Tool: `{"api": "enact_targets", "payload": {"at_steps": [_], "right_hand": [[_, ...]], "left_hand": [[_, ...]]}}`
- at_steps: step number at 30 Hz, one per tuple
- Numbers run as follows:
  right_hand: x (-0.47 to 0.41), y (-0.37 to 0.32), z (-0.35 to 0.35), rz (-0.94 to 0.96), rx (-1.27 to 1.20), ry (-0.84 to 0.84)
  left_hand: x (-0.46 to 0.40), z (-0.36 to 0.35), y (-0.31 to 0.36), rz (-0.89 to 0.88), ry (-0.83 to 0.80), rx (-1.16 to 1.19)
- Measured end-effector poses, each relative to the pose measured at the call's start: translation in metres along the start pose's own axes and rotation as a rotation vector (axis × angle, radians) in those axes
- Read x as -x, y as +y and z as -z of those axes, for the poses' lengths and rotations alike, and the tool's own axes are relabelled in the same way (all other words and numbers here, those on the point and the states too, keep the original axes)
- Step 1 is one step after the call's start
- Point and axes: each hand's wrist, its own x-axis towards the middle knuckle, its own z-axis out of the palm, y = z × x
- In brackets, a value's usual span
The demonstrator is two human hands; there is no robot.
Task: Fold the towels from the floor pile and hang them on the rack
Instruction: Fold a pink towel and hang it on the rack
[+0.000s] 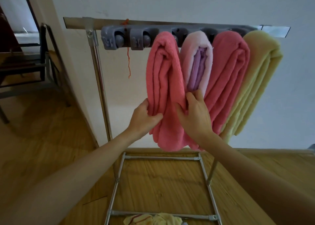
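Several folded towels hang side by side over the rack's top bar [76, 22]. Leftmost is a coral-pink towel [163, 68]. My left hand [144, 117] grips its left edge low down, thumb across the front. My right hand [196, 114] presses flat against its right side, fingers spread. Beside it hang a pale pink and lilac towel [198, 63], a second coral-pink towel [228, 78] and a pale yellow towel [255, 81]. A crumpled yellow towel [153, 220] lies on the floor at the bottom edge, only partly in view.
A grey plastic clip holder [122, 37] runs along the top bar, with an orange thread [129, 61] dangling from it. The rack's metal base frame [162, 158] spreads over the wooden floor below. A dark chair [34, 68] stands at the left. A white wall is behind.
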Motion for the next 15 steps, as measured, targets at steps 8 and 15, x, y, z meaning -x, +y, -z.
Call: {"api": "enact_targets", "payload": {"at_steps": [8,15], "right_hand": [[0.019,-0.023,0.001,-0.047,-0.098,0.016],[0.032,-0.063,-0.021,-0.076,-0.344,-0.033]], "left_hand": [[-0.009,0.004,-0.019,-0.027,0.175,-0.214],[-0.010,0.057,-0.025,-0.112,0.431,-0.445]]}}
